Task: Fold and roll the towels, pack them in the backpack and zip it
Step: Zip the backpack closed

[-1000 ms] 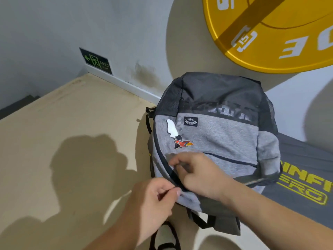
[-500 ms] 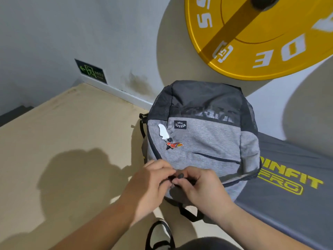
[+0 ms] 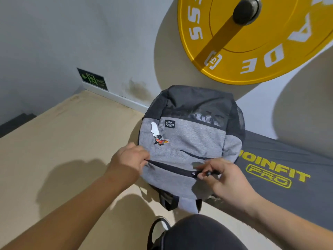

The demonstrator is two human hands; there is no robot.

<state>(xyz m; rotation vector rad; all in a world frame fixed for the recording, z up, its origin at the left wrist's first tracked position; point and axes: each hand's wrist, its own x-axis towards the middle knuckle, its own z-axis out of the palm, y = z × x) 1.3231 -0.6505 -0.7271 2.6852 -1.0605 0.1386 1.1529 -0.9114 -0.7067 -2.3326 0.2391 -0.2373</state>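
A grey and black backpack (image 3: pixel 191 139) lies flat on the floor against the wall, bulging and full. A dark zipper line (image 3: pixel 171 167) runs across its lower grey part. My left hand (image 3: pixel 130 158) pinches the backpack fabric at the zipper's left end. My right hand (image 3: pixel 221 175) grips the black zipper pull (image 3: pixel 207 173) toward the right side of the bag. A white tag and a small red charm (image 3: pixel 160 139) hang on the front. No towels are in view.
A big yellow weight plate (image 3: pixel 216 56) leans on the wall behind the bag. A dark grey mat (image 3: pixel 288 159) with yellow lettering lies to the right. Beige floor (image 3: pixel 63 141) spreads to the left. My dark-clothed knee (image 3: pixel 201 233) is at the bottom, beside a black strap.
My hands were together at the zipper's left end. Now the right hand has drawn the pull to the right along the bag, while the left stays holding the left end.
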